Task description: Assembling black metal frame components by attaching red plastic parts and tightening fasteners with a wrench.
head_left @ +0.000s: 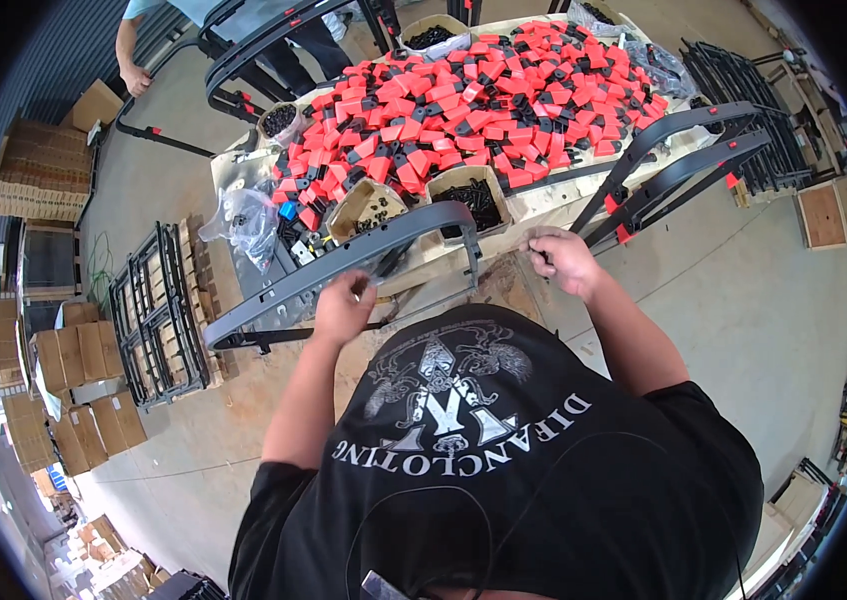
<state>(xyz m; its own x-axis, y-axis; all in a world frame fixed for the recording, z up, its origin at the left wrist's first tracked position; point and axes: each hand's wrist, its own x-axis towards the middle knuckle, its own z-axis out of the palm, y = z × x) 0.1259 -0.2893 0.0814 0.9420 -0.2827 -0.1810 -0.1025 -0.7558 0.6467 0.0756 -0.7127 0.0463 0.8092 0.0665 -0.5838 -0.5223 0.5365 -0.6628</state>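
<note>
A long curved dark-grey metal frame bar (343,262) lies across the near edge of a wooden worktable (553,200). My left hand (343,308) grips the bar's lower edge near its middle, fingers curled around it. My right hand (561,258) is closed on something small and dark at the table edge, just right of the bar's bent end (469,250). What it pinches is too small to tell. Behind the bar sit two cardboard boxes of black hardware (471,196).
A heap of red-and-black plastic clips (483,100) covers the table. More frame bars (683,160) lean at the table's right. Black racks (158,315) stand on the floor at left, with cardboard cartons (78,355). Another person (143,50) stands at the far left.
</note>
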